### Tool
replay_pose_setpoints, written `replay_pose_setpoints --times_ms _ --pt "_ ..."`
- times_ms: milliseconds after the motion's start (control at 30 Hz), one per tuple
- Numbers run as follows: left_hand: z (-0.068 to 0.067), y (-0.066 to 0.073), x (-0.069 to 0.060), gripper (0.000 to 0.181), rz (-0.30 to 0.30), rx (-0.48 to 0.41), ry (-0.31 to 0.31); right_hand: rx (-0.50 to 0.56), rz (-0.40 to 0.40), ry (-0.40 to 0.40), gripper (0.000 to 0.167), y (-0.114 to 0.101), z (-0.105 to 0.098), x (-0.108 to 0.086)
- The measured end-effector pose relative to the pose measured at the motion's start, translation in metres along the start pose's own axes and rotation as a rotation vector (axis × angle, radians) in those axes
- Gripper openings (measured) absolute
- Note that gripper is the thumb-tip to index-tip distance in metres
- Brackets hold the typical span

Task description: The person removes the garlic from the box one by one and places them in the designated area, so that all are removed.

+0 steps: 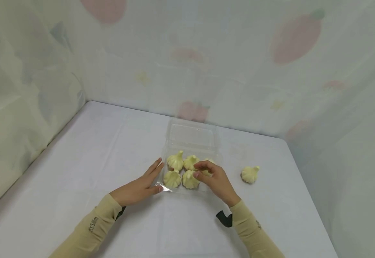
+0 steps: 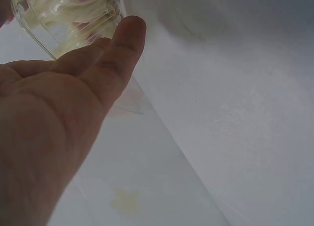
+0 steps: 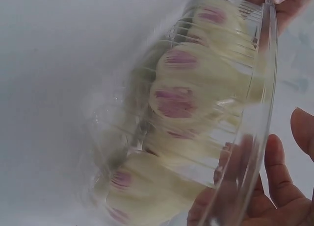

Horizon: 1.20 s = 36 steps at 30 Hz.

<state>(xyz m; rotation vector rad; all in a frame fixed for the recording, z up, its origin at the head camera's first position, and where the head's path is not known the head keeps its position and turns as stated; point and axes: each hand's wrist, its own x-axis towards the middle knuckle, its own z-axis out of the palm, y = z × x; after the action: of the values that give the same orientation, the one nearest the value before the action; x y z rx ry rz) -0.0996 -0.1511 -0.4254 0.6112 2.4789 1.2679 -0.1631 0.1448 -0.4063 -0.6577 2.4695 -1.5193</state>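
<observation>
Several pale garlic bulbs (image 1: 172,179) sit in a clear hinged box (image 1: 192,137), whose lid lies back. Beside the box's left side is my left hand (image 1: 139,189), fingers extended and thumb at the near left corner. The left wrist view shows this hand (image 2: 73,93) with straight fingers by the clear wall. My right hand (image 1: 219,181) is over the box's right part, thumb and index finger apart, partly covering a bulb. In the right wrist view, the right hand (image 3: 284,199) is beside the clear rim (image 3: 269,84), with some fingers seen through the plastic; nothing is visibly gripped.
One loose garlic bulb (image 1: 249,174) lies on the white-covered table (image 1: 116,136), right of the box. Patterned cloth (image 1: 232,79) hangs behind the table and along both sides.
</observation>
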Motion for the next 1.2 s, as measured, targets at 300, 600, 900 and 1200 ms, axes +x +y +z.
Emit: replay_pose_setpoints --times_ms 300,600,900,1200 --pt "-0.003 0.001 0.002 0.079 0.009 0.012 -0.001 -0.031 -0.028 -0.034 0.034 -0.003 0.004 0.001" --pt "-0.007 0.0 0.005 0.079 0.02 0.015 0.013 -0.059 -0.036 -0.03 0.031 -0.004 0.006 0.005" --pt "-0.004 -0.001 0.001 0.08 0.024 -0.024 0.008 -0.092 -0.034 -0.047 0.031 0.001 0.012 0.004" --pt "0.0 -0.002 -0.001 0.079 0.019 -0.034 0.005 -0.195 -0.042 -0.093 0.028 0.009 0.016 0.003"
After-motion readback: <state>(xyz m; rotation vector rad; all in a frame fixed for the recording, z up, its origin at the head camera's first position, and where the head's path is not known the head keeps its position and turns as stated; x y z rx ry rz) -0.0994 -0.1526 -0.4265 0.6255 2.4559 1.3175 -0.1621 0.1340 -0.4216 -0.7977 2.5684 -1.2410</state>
